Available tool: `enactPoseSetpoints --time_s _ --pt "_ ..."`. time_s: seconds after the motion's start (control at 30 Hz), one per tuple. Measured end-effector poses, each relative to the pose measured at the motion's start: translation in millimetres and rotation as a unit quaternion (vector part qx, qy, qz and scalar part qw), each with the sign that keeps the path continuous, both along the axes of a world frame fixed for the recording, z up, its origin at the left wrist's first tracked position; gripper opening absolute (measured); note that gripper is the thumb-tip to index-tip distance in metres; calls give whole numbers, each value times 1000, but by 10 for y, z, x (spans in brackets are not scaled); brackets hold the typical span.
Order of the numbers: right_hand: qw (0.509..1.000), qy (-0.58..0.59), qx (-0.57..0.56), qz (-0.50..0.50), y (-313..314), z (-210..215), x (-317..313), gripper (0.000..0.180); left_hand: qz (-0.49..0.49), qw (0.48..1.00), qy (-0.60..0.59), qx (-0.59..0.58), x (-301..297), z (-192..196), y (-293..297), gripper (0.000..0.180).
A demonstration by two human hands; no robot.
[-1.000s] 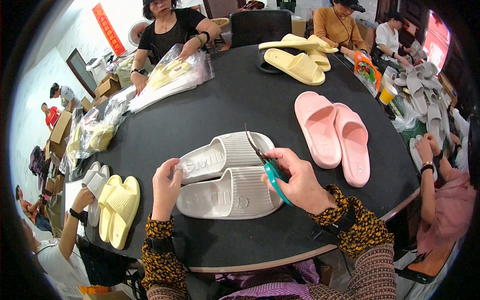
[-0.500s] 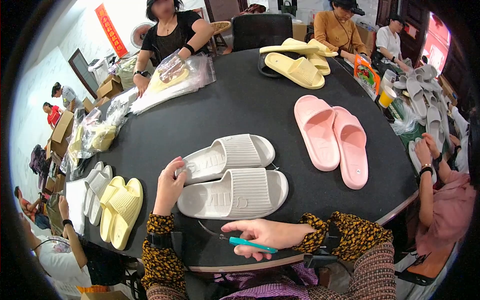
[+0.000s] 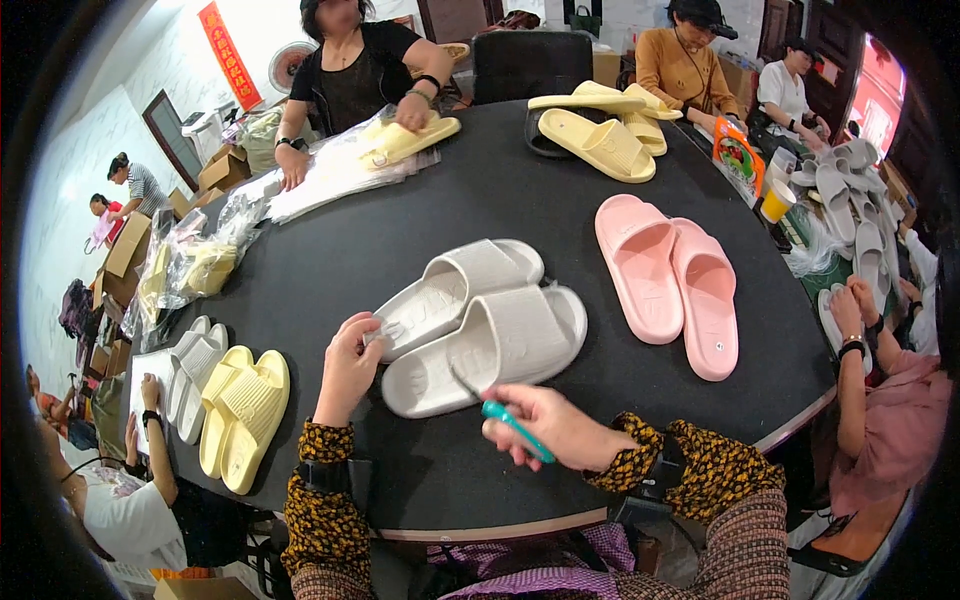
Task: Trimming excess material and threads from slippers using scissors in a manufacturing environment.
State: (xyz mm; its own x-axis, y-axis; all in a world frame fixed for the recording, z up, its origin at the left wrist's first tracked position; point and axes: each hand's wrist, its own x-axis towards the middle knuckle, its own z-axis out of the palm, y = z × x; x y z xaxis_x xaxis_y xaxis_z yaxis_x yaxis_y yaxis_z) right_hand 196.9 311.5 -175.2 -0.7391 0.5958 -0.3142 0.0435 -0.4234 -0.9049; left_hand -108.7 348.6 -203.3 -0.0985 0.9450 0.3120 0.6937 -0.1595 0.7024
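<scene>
I note the left hand (image 3: 347, 368) pinching the heel of the upper grey slipper (image 3: 455, 297), which lies touching its mate (image 3: 488, 350) mid-table. The right hand (image 3: 556, 428) is closed around teal-handled scissors (image 3: 508, 422) (blades toward the nearer slipper). I would keep that heel pinned and cut only close trimmings.

On the black table (image 3: 420, 200) lie two grey slippers (image 3: 480, 325) and two pink slippers (image 3: 665, 280). Two yellow slippers (image 3: 245, 415) and two pale grey ones (image 3: 195, 370) sit at the left edge. One pair of teal-handled scissors (image 3: 510, 425) is in view.
</scene>
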Motion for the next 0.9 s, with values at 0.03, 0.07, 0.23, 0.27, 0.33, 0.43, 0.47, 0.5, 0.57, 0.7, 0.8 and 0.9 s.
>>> enactPoseSetpoints --time_s 0.03,0.07,0.23,0.27,0.33,0.43,0.47,0.5,0.57,0.7,0.8,0.9 --pt "999 1 30 -30 43 80 19 61 -7 999 -37 -14 17 7 -5 28" --pt "994 -1 78 -82 77 89 22 61 -14 997 -74 -27 39 22 -15 28" --pt "974 27 118 -191 228 97 143 61 -33 999 5 -11 294 68 -27 29" --pt "972 49 124 -196 220 105 145 60 -50 998 -1 -34 328 103 -45 29" --pt "965 69 149 -203 177 113 161 54 -90 995 0 -49 471 140 -55 34" --pt "962 97 194 -168 116 82 134 49 -104 989 37 -103 672 322 -121 38" --pt "964 107 184 -161 90 97 116 47 -133 987 38 -80 696 268 -144 42" --pt "962 116 194 -155 94 68 128 46 -154 979 19 -134 826 346 -189 46" --pt "957 88 225 -162 95 91 147 45 -201 968 107 -105 1056 415 -326 56" --pt "956 116 206 -175 125 164 204 46 -256 946 160 -118 1231 411 -497 79" --pt "953 123 204 -185 112 257 229 48 -292 933 206 -48 1347 386 -563 76" --pt "951 125 206 -194 104 278 232 48 -287 922 249 -75 1470 343 -521 58"
